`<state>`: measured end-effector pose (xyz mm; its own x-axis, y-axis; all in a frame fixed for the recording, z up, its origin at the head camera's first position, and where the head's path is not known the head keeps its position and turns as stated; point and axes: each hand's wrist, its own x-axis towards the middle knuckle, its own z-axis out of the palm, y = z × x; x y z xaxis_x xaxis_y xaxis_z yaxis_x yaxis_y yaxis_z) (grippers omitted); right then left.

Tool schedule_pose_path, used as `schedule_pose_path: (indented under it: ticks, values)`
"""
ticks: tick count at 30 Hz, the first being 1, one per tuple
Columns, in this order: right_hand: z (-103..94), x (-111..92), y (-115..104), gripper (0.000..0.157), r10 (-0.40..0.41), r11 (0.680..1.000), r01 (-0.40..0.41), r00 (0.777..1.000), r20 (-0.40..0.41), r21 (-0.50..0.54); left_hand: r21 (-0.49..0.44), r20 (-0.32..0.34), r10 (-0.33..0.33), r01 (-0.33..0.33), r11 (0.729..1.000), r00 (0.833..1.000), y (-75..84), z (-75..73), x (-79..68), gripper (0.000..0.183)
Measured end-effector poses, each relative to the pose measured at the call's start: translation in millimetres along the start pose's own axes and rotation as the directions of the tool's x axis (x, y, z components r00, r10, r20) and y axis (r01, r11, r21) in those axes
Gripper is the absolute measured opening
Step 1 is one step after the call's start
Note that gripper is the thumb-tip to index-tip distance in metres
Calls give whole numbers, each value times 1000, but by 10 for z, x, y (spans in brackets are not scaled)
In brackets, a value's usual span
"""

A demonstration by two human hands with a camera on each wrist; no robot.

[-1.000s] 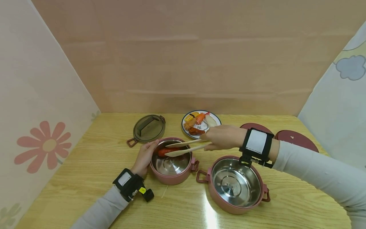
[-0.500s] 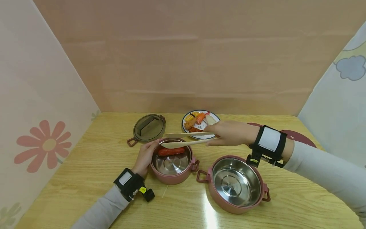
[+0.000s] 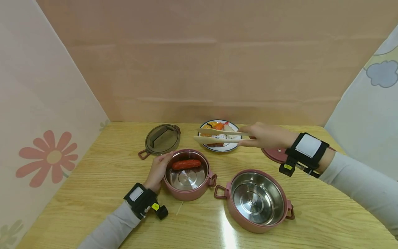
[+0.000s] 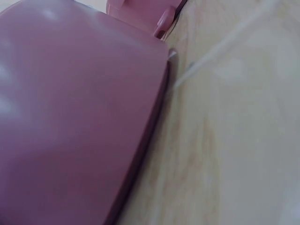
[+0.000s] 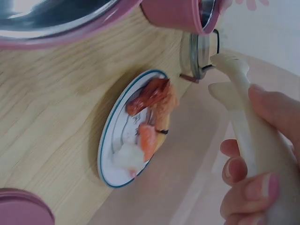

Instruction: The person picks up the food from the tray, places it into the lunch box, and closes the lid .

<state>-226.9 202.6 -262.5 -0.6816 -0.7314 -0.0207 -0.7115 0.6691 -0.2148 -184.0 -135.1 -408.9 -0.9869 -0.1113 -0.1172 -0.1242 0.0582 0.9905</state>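
Note:
My left hand (image 3: pixel 158 170) holds the left side of the small pink pot (image 3: pixel 186 195), fingertips at the rim; its handle on that side is hidden. Inside, a red sausage (image 3: pixel 186 164) lies across the steel bottom. In the left wrist view the pot's pink wall (image 4: pixel 75 108) takes up much of the picture. My right hand (image 3: pixel 262 135) grips pale tongs (image 3: pixel 217 140), their tips apart with nothing between them. Over a white, blue-rimmed plate (image 3: pixel 226 149) the tongs overlap the toy food. On that plate, a brown-red toy chicken wing (image 5: pixel 147 96) and several other pieces show.
A larger pink pot (image 3: pixel 255 226) with a steel inside stands at the front right. Behind the small pot lies a lid with a dark handle (image 3: pixel 160 136). Dark red round lids (image 3: pixel 275 155) lie partly hidden under the right forearm. A papered wall (image 3: pixel 199 69) closes off the back.
My right hand has lifted the tongs off the sausage and moved them back and right, from the small pot to over the plate. The sausage stays in the pot; my left hand keeps still.

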Motion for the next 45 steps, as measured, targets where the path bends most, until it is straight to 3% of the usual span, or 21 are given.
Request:
schedule_pose_path:
  ticks: [11, 26, 45]
  values:
    - [117, -60, 291, 52, 100, 995, -101, 994, 52, 5, 11, 0, -13, 13, 1000, 1000, 11, -9, -16, 47]
    - [278, -76, 435, 49, 137, 988, -144, 985, 106, 63, 13, 5, -14, 14, 1000, 1000, 12, -7, -21, 47]
    - [324, -69, 480, 52, 86, 991, -99, 988, 128, 95, 19, -5, -23, 23, 1000, 1000, 13, 3, -17, 46]
